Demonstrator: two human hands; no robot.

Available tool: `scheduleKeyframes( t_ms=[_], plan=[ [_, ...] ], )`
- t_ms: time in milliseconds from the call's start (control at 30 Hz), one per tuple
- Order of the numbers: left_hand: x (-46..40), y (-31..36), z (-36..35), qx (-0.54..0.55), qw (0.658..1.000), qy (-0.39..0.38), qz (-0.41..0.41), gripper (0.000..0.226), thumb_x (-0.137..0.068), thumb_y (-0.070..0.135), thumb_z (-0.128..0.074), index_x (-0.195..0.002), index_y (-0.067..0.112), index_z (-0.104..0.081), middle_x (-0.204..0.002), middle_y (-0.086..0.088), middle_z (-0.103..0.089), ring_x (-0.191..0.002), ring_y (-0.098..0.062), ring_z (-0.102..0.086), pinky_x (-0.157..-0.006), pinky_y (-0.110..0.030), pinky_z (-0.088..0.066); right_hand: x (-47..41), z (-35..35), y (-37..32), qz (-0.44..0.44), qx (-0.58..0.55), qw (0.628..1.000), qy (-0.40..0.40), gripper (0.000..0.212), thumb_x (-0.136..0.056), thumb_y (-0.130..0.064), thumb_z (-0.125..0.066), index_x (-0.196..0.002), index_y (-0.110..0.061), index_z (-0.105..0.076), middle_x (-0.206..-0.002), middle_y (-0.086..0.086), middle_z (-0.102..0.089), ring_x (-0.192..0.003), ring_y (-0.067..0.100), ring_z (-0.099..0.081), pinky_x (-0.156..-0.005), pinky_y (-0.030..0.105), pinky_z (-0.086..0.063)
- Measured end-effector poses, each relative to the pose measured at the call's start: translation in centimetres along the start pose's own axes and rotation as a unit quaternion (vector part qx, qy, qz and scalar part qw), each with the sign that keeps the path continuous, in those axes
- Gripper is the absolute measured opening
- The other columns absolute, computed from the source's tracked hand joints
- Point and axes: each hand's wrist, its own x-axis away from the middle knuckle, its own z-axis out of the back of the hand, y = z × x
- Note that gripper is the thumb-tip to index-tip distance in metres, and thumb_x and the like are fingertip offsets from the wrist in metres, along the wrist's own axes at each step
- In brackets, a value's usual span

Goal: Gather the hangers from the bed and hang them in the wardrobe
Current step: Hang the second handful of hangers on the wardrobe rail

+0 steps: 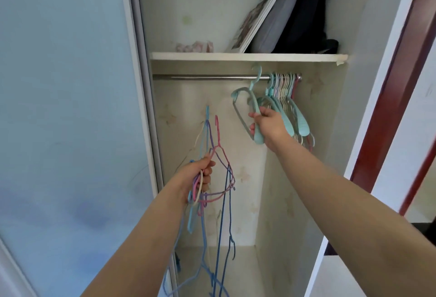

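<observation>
Right hand (269,124), grip closed on the shoulder of a teal hanger (251,108), whose hook sits at the rail (212,77), apparently over it, just left of the hung row (286,98). Its long axis tilts steeply, hook up, probably for threading on. Left hand (200,174), grip closed around a bundle (219,178) of thin hangers, hooks up, long axes near vertical, likely held low as stock for later hanging.

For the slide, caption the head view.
Right hand hooks a teal hanger on the rail; left hand holds wire hangers.
</observation>
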Motion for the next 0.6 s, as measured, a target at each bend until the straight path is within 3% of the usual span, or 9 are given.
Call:
scheduleKeyframes(
  t_ms=[100,200,300,367,467,600],
  plan=[
    [-0.1,0.2,-0.5,0.015,1.0,-0.003,-0.011,0.028,-0.091,0.039,-0.054,-0.079,0.015,-0.049,-0.047,0.008,-0.041,-0.031,-0.004,-0.031,-0.031,-0.014,-0.026,-2.5,-0.1,-1.3,-0.018,0.007,1.0,0.0,0.046,-0.095,0.001,-0.049,-0.14,-0.001,-0.039,-0.098,0.008,-0.057,-0.047,0.012,-0.049,-0.041,0.019,-0.048],
    [-0.1,0.4,-0.8,0.027,1.0,0.001,-0.016,0.024,-0.099,0.029,-0.047,-0.079,0.015,-0.048,-0.045,0.007,-0.042,-0.03,-0.004,-0.031,-0.031,-0.013,-0.026,-4.4,-0.2,-2.0,-0.03,0.013,0.999,0.001,0.041,-0.094,0.004,-0.049,-0.134,0.001,-0.043,-0.085,0.012,-0.051,-0.05,0.016,-0.048,-0.038,0.019,-0.046],
    [-0.1,0.5,-0.9,0.023,1.0,0.014,-0.016,0.024,-0.101,0.024,-0.042,-0.08,0.014,-0.048,-0.044,0.007,-0.043,-0.029,-0.005,-0.032,-0.032,-0.012,-0.025,-5.6,0.4,-2.5,-0.034,0.001,0.999,-0.015,0.015,-0.094,0.008,-0.045,-0.103,-0.001,-0.053,-0.072,0.012,-0.048,-0.048,0.016,-0.05,-0.037,0.017,-0.046],
    [-0.2,0.5,-0.7,0.013,1.0,0.019,-0.016,0.025,-0.101,0.024,-0.042,-0.079,0.014,-0.047,-0.044,0.007,-0.043,-0.029,-0.005,-0.033,-0.032,-0.012,-0.025,-6.6,0.9,-2.2,-0.056,-0.014,0.998,-0.031,0.018,-0.095,0.007,-0.045,-0.088,-0.008,-0.052,-0.071,0.01,-0.048,-0.04,0.012,-0.052,-0.038,0.016,-0.047],
    [-0.3,0.2,-0.3,-0.001,1.0,0.027,-0.009,0.025,-0.102,0.024,-0.041,-0.079,0.013,-0.047,-0.043,0.006,-0.044,-0.029,-0.005,-0.033,-0.032,-0.012,-0.026,-8.1,1.7,-1.5,-0.081,-0.027,0.996,-0.024,0.016,-0.096,0.006,-0.043,-0.096,-0.007,-0.052,-0.072,0.009,-0.05,-0.029,0.007,-0.049,-0.035,0.016,-0.044],
    [-0.6,0.1,-0.4,-0.005,1.0,0.028,-0.01,0.025,-0.102,0.024,-0.039,-0.081,0.012,-0.048,-0.043,0.006,-0.043,-0.029,-0.006,-0.032,-0.032,-0.013,-0.026,-8.8,3.0,-0.9,-0.083,-0.045,0.995,0.018,0.021,-0.095,0.009,-0.043,-0.094,-0.01,-0.05,-0.071,0.01,-0.049,-0.032,0.008,-0.05,-0.035,0.016,-0.045]
  ],
)
